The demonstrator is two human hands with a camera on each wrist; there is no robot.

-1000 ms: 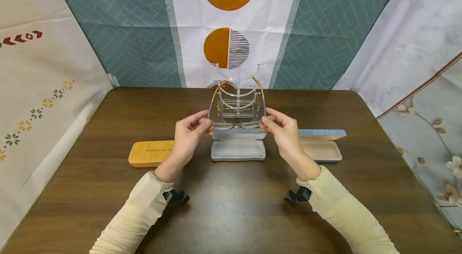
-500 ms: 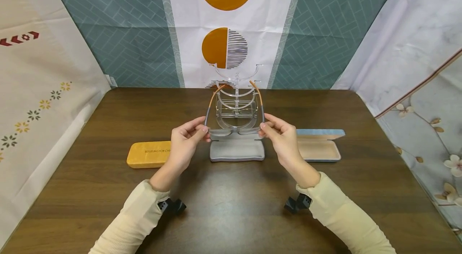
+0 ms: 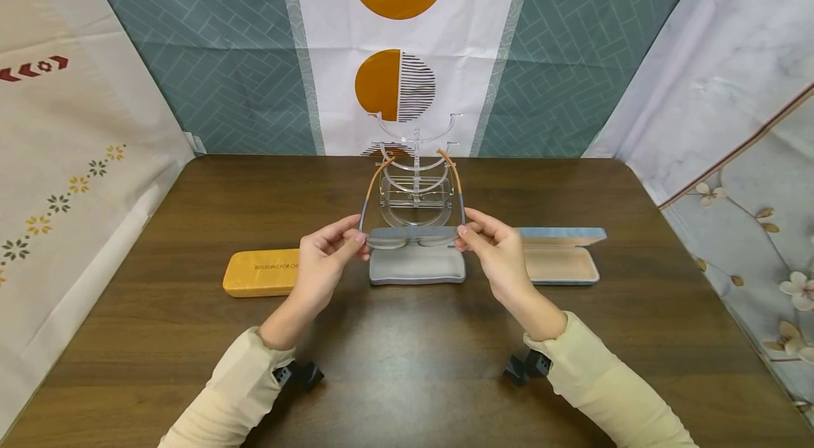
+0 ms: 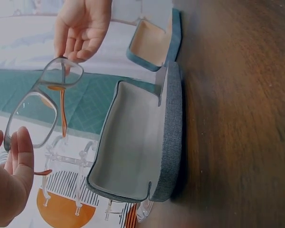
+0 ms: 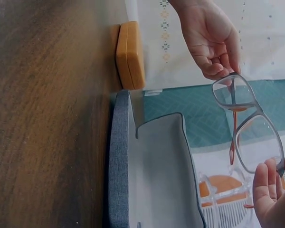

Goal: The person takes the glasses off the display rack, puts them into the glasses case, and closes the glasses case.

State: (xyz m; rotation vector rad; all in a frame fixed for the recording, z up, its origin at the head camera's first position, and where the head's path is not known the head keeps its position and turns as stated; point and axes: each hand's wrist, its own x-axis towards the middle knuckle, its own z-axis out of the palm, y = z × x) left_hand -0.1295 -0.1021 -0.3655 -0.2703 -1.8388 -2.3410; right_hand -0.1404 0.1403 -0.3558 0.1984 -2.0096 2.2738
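A pair of eyeglasses [image 3: 413, 241] with grey rims and orange-tipped temples hangs in the air, temples unfolded and pointing away from me. My left hand [image 3: 324, 257] pinches its left end between thumb and fingers, near the hinge. At the other end, my right hand [image 3: 492, 250] grips the frame the same way. Below and behind the lenses lies an open grey glasses case [image 3: 417, 270], its lid raised at the back. In the left wrist view the case's pale lining [image 4: 128, 133] is bare.
Behind the grey case stands a clear display stand [image 3: 417, 151] with curved tiers. A closed yellow glasses case [image 3: 261, 275] lies left, partly behind my left hand. An open blue case [image 3: 564, 234] with beige lining lies right, partly behind my right hand. Curtains surround the brown table [image 3: 407, 363].
Both hands have lowered the eyeglasses and drawn them slightly toward me, so the lenses now overlap the grey case's lid. The cases and stand stay in place.
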